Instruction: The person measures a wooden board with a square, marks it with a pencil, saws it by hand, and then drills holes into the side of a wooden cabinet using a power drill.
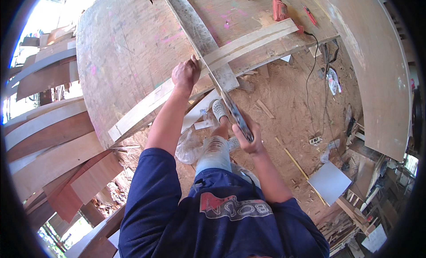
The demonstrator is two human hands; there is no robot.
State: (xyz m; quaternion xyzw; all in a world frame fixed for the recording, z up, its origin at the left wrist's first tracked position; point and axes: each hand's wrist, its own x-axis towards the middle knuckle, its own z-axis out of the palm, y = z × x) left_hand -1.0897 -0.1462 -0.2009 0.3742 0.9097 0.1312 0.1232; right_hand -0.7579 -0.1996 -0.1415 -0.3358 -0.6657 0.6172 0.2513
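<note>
My right hand point(249, 136) is closed round the dark handle end of a handsaw point(235, 109). The thin blade, seen almost edge-on, slants up and left across a long pale wooden strip point(253, 41). Just left of the blade, my left hand point(186, 74) is closed at the strip, with the thumb side close to the blade; the fingertips are hidden. The strip lies along the near edge of a large plywood worktop point(128, 49). Under the strip runs a grey, stained plank point(195, 20), its near end jutting past the worktop's edge.
A red corded power drill point(279, 9) and a red-handled tool point(309, 15) lie at the far right. Stacked boards point(53, 142) fill the left side. On the dusty floor are a cable point(308, 89), a yellow rod point(297, 165), a white panel point(329, 183) and offcuts point(265, 108).
</note>
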